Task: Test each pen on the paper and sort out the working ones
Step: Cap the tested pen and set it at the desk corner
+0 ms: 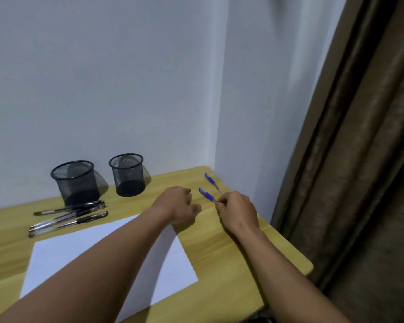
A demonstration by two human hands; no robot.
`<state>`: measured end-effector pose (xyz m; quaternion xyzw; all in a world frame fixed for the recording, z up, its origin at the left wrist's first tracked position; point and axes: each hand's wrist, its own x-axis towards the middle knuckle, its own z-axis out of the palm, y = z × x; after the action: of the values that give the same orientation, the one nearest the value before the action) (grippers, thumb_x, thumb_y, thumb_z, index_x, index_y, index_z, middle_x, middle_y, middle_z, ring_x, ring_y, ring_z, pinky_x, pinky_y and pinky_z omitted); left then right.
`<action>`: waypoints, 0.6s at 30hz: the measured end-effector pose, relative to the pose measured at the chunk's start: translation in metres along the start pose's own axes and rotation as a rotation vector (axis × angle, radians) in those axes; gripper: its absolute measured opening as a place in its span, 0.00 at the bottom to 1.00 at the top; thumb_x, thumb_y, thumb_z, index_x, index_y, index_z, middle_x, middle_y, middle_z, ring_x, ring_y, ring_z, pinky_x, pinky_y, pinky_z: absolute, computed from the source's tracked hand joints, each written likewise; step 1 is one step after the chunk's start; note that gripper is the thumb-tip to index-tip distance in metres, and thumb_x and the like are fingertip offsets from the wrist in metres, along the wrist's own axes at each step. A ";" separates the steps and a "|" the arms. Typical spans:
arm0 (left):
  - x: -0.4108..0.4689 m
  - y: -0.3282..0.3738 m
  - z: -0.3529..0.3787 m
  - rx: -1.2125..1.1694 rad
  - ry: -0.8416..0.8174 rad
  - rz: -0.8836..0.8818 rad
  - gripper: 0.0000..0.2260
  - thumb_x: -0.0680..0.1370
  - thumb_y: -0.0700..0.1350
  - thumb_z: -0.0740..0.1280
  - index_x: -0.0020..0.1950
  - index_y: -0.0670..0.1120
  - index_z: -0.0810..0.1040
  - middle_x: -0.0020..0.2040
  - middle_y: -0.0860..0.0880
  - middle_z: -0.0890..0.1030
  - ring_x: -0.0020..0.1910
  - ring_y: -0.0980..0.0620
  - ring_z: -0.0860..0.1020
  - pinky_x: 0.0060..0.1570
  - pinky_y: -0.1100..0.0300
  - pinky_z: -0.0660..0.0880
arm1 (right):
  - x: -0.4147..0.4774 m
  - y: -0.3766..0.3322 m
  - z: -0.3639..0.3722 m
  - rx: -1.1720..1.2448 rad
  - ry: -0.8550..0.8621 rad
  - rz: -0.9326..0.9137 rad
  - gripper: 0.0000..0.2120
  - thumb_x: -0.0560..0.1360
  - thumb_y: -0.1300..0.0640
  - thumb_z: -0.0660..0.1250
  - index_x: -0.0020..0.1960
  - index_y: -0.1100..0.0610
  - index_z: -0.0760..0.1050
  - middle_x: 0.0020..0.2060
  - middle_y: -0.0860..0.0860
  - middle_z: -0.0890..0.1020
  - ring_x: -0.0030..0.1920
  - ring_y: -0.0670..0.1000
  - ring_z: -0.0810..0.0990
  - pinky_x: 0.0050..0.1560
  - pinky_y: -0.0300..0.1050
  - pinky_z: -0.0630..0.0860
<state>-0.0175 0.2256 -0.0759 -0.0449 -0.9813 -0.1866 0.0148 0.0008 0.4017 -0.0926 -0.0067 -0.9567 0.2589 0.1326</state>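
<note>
A pale wooden counter point(219, 252) fills a corner between white walls point(103, 78), with a brown curtain point(359, 159) hanging to the right. A white paper point(56, 257) lies near the front edge. Behind it lie several black pens point(68, 217), and two black mesh cups point(76, 183) stand against the wall. The right hand point(237, 212) has its fingers point(221, 203) pinched on the end of one blue pen point(207, 195); a second blue pen point(211, 181) lies just beyond. The left hand point(177, 203) hovers beside it, fingers loosely curled and seemingly holding nothing.
</note>
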 end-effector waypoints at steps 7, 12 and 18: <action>0.020 0.000 0.014 0.176 -0.109 0.052 0.25 0.76 0.67 0.60 0.60 0.49 0.75 0.51 0.49 0.74 0.54 0.46 0.74 0.48 0.54 0.71 | 0.018 0.003 0.013 -0.051 0.016 -0.021 0.10 0.80 0.51 0.65 0.50 0.54 0.84 0.49 0.54 0.85 0.51 0.58 0.82 0.47 0.49 0.79; 0.017 -0.003 0.015 0.200 -0.103 0.072 0.28 0.76 0.67 0.59 0.66 0.49 0.73 0.57 0.47 0.75 0.59 0.45 0.74 0.53 0.53 0.72 | 0.011 0.002 0.009 -0.015 0.019 -0.034 0.13 0.80 0.50 0.66 0.60 0.54 0.82 0.56 0.54 0.85 0.57 0.57 0.82 0.54 0.52 0.80; 0.007 0.000 0.005 0.121 -0.105 0.040 0.24 0.76 0.65 0.62 0.59 0.48 0.77 0.57 0.47 0.79 0.54 0.46 0.76 0.54 0.52 0.76 | 0.003 0.000 -0.009 -0.013 0.065 -0.070 0.15 0.81 0.51 0.65 0.65 0.54 0.81 0.59 0.51 0.85 0.58 0.54 0.82 0.55 0.51 0.81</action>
<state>-0.0249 0.2278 -0.0805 -0.0734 -0.9891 -0.1241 -0.0304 0.0003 0.4065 -0.0850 0.0174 -0.9532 0.2478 0.1723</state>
